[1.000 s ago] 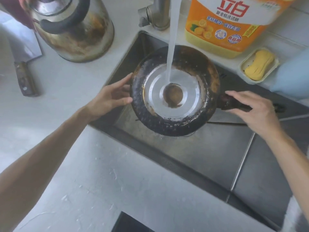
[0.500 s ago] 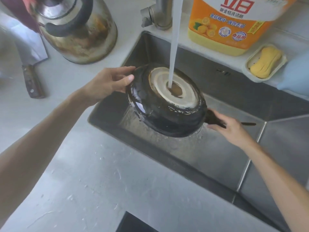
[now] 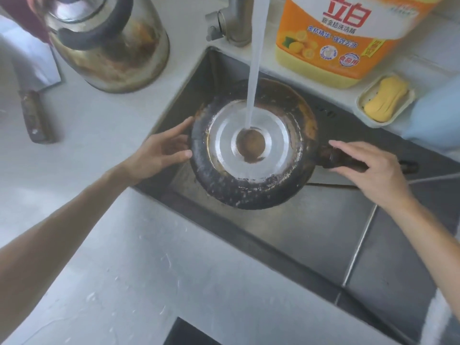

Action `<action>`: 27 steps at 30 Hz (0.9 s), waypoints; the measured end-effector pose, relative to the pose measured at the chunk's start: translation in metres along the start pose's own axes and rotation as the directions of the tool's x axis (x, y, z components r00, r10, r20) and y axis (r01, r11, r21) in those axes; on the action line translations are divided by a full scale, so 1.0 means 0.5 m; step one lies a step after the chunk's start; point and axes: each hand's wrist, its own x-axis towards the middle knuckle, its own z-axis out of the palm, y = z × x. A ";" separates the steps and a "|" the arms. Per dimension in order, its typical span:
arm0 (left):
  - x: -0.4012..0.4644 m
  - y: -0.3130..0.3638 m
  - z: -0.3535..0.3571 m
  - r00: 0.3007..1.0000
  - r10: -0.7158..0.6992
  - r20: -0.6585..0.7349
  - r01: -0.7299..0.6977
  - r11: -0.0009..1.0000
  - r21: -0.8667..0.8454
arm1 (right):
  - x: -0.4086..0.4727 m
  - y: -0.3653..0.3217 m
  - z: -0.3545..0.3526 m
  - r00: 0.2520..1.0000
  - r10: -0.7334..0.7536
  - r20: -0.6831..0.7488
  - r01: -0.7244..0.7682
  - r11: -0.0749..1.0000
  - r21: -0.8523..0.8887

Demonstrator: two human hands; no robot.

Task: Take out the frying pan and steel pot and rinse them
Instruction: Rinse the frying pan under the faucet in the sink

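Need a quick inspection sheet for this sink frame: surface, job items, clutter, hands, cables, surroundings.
Surface: pale countertop, wet-streaked.
Job's things: frying pan upside down over the sink, tap water hitting its base; steel pot not identified.
Clutter: kettle, cleaver, detergent jug, yellow soap in its dish.
Hands: left hand steadies the pan rim; right hand grips the handle.
Cables: nothing seen.
Surroundings: faucet behind the sink.

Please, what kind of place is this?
Most likely a home kitchen: a steel sink with a running tap, a bottle of dish detergent beside it, and a kettle on the counter.
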 end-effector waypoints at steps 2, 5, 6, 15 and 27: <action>-0.002 0.023 -0.012 0.998 0.070 0.004 -0.070 0.997 0.029 | -0.026 0.013 0.035 0.998 0.054 -0.033 -0.053 0.998 0.035; -0.002 0.074 -0.021 0.987 0.144 0.065 -0.150 0.983 0.106 | -0.062 0.000 0.089 0.988 0.156 -0.017 -0.153 0.979 0.134; -0.001 0.090 -0.021 0.986 0.147 0.079 -0.156 0.980 0.123 | -0.073 -0.002 0.107 0.981 0.190 0.027 -0.192 0.964 0.185; 0.021 0.110 -0.029 0.996 -0.087 -0.016 0.087 0.996 -0.005 | -0.060 0.003 0.154 0.870 0.133 0.475 -0.241 0.955 0.175; -0.008 -0.018 0.010 0.976 -0.177 0.124 0.181 0.983 -0.026 | 0.028 -0.022 -0.049 0.974 0.119 0.193 -0.124 0.992 0.015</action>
